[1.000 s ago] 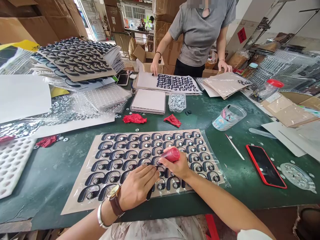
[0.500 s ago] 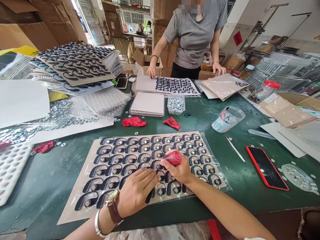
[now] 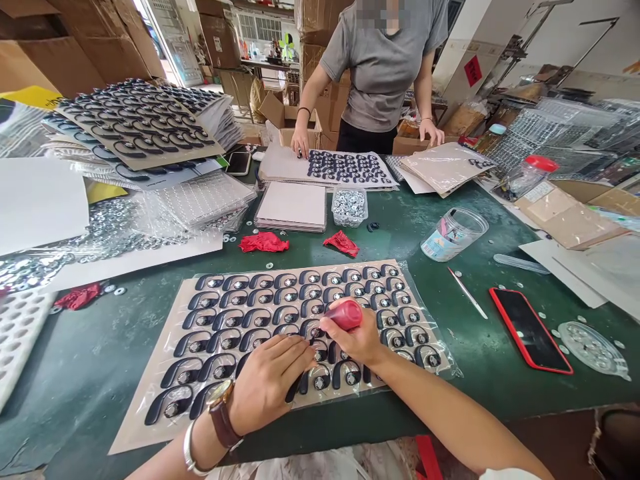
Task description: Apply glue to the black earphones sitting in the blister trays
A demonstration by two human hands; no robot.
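Observation:
In front of me lies a tan card sheet [image 3: 137, 413] under clear film, carrying rows of black hook-shaped pieces [image 3: 176, 408] with round silver-centred ends. My right hand [image 3: 361, 343] is closed around a red, rounded tool handle [image 3: 347, 313] above the middle of the sheet. The handle's lower end is hidden by my fingers, so its kind does not show. Beside it, my left hand [image 3: 273, 377] lies over the lower middle of the sheet, fingers stretched out and close together. Its fingertips are near the black pieces below the handle; the thumb is hidden.
Across the table a co-worker handles another sheet of black pieces [image 3: 345, 167]. Nearby are a tub of small metal discs [image 3: 349, 207], red cloths [image 3: 264, 242], a clear jar [image 3: 453, 233], tweezers [image 3: 467, 293] and a red-cased phone [image 3: 530, 330]. Stacked sheets [image 3: 135, 127] stand left.
The view has shifted slightly. Both my hands keep nearly the same place on the sheet, the right still around the red handle. The co-worker's hand at the far sheet has moved a little.

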